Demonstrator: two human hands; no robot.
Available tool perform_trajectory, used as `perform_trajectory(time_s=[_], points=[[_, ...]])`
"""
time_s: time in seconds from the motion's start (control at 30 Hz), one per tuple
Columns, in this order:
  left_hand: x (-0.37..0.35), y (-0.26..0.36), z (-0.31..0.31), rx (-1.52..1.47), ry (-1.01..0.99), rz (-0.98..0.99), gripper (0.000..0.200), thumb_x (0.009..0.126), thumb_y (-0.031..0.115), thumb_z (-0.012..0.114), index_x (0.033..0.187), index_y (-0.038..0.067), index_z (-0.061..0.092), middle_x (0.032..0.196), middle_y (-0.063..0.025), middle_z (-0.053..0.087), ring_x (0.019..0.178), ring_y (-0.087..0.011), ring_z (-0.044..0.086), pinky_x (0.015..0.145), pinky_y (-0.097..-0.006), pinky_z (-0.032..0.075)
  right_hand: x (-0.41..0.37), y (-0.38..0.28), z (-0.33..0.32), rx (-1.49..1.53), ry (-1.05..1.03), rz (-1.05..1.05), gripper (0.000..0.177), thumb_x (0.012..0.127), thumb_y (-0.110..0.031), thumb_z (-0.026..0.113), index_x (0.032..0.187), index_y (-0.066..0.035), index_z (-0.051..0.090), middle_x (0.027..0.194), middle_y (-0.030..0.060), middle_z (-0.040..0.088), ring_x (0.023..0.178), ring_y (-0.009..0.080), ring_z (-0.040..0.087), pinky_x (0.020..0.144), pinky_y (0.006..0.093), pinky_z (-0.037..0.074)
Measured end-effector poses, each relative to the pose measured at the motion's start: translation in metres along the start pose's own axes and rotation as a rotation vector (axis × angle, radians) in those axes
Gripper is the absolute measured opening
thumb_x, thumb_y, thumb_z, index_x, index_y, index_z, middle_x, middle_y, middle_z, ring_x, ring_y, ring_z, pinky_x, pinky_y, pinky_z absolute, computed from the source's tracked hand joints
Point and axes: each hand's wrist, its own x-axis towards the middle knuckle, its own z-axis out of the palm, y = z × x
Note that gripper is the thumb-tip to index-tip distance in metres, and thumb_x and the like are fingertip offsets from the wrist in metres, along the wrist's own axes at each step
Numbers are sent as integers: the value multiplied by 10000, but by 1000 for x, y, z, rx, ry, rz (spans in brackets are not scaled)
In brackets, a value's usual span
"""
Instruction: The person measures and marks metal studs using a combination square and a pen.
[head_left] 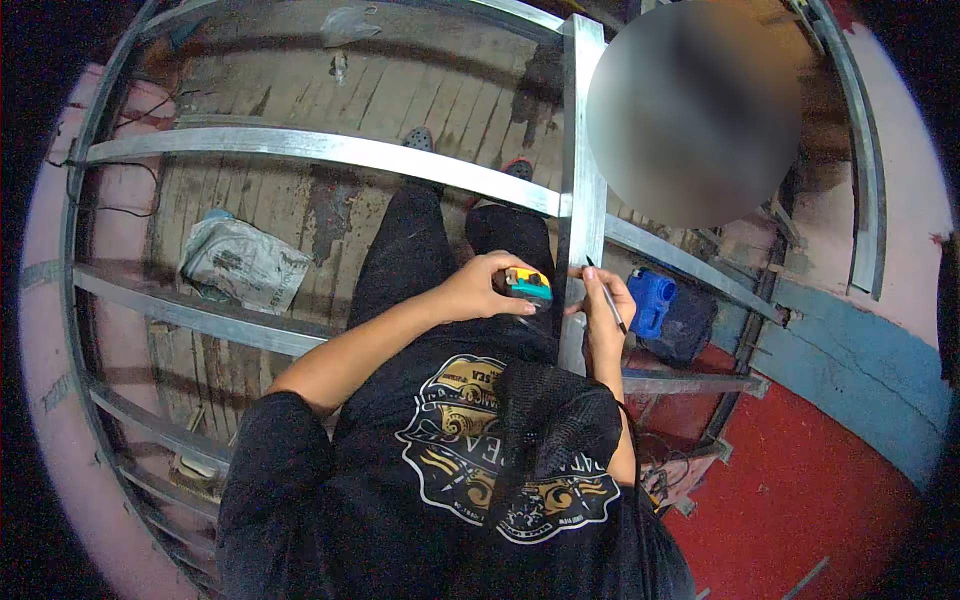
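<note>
A tape measure (528,283), yellow, black and teal, is in my left hand (478,287), whose fingers and thumb close around its left side. My right hand (604,303) pinches a thin dark pen or marker (614,306), its dark upper end near the edge of a long metal beam (584,150). Some fingers of that hand reach the right side of the beam. The beam runs away from me between my two hands. Just right of my right hand is a blue plastic object (652,302).
Metal cross-beams (330,146) join the long beam and form a frame over a plank floor (270,215). A crumpled whitish sack (243,262) lies on the floor at left. A black bag-like item (690,325) lies near a red and blue wall (820,440). A blurred patch hides the upper right.
</note>
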Motion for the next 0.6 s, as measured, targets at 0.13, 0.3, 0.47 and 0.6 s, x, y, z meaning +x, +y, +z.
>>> perform_trajectory(time_s=[0.13,0.3,0.47,0.6], points=[[3,11,5,40,43,7,486,783,255,892,1179,47,702,1061,-53,723,900,-104,662,792,-273,535,-9,-23,2,-43,-59,-79,223,965,-165,695,1057,39,694,1016,142,755,628,89,604,517,251,493],[-2,15,-7,-185,-18,-99,362,899,298,776,1143,37,724,1040,-15,720,976,-86,620,887,-284,493,-19,-19,32,-47,-170,-69,245,947,-162,719,1094,33,698,1014,122,758,599,70,560,513,225,447],[-10,17,3,-419,-159,-266,422,945,446,689,1092,50,685,960,-34,682,886,-117,644,726,-300,539,-25,-7,31,-118,-259,-66,235,960,-138,697,1133,21,703,910,70,715,597,69,542,506,209,405],[-14,24,1,-407,-224,-317,456,917,482,712,1044,45,691,870,-43,674,771,-160,663,561,-345,572,-17,5,29,-150,-354,-96,266,959,-129,693,1183,16,696,966,82,721,598,63,545,515,216,426]])
